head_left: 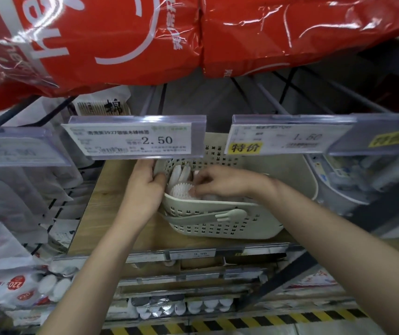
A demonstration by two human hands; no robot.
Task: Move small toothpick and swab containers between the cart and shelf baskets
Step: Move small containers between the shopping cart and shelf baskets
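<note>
The left hand [148, 182] grips the basket [217, 221] rim at nine o'clock — the right hand [214, 181] pinches a white container [181, 191] inside it. Several containers already lie there; the cart is not visible.

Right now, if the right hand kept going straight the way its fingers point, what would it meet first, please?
The right hand points leftward inside the cream perforated plastic basket; its fingers already pinch a round white ribbed container lid. Beyond that, probably the basket's left wall, where the left hand grips; depth is unclear.
</note>
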